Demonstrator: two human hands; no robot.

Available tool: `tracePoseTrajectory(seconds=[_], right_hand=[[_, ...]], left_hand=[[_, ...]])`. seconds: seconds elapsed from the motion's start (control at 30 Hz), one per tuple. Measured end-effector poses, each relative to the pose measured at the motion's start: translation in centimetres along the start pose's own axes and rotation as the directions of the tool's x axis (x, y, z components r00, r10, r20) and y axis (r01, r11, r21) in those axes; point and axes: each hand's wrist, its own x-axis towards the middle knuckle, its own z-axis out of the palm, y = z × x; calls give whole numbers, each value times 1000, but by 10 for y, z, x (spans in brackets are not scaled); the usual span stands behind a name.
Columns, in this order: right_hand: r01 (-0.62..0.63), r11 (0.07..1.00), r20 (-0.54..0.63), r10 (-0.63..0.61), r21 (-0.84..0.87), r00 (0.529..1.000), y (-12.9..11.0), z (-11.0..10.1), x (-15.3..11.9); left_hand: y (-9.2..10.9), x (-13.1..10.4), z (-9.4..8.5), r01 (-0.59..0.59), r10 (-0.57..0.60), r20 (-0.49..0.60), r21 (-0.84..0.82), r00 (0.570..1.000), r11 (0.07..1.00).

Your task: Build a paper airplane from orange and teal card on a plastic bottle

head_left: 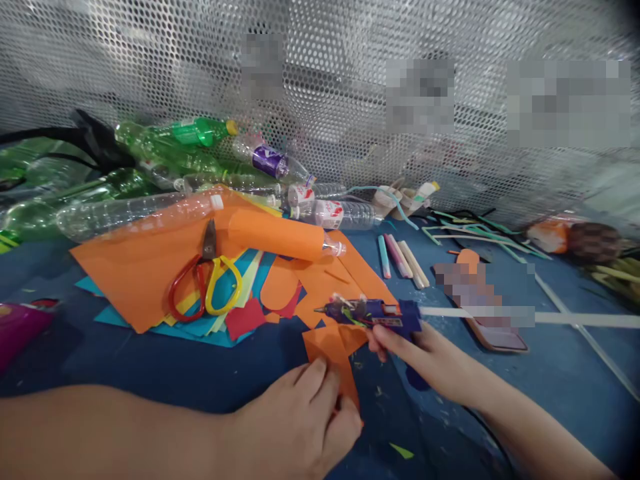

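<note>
My right hand (425, 353) is wrapped round a blue glue gun (377, 315), its nozzle pointing left and a long white glue stick (575, 319) coming out of its back. Below the nozzle, my left hand (310, 420) has its fingers closed on an orange paper piece (330, 350) low over the blue table. Orange paper scraps (327, 287) lie just behind the nozzle. A bottle wrapped in orange paper (277, 235) rests on its side farther back.
Red and yellow scissors (205, 277) lie on stacked coloured paper (130, 267) at left. Plastic bottles (200, 160) line the perforated metal screen (325, 87). Chalk-like sticks (399, 257), a phone-like object (485, 310) and thin strips (480, 233) are at right.
</note>
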Motion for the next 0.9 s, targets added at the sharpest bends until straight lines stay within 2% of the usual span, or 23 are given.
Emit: tracePoseTrajectory(seconds=[0.1, 0.23, 0.37, 0.47, 0.57, 0.9], right_hand=[[-35, 998, -18, 34, -47, 999, -7, 6, -4], [-40, 995, -38, 37, -94, 999, -18, 9, -10], [-49, 994, -56, 43, -100, 998, -24, 8, -14], [5, 996, 11, -4, -94, 1000, -22, 8, -15], [68, 995, 82, -62, -70, 995, -19, 10, -13], [77, 994, 162, -63, -79, 985, -18, 12, -13]], left_hand=[[0, 1, 0, -32, 32, -1, 28, 999, 999], [0, 0, 3, -3, 3, -29, 28, 1000, 1000], [1, -3, 4, 40, -39, 31, -32, 999, 999], [1, -3, 5, 15, -11, 82, -47, 997, 999], [1, -2, 7, 4, -1, 63, -46, 998, 999], [3, -3, 6, 9, -8, 34, -55, 999, 998]])
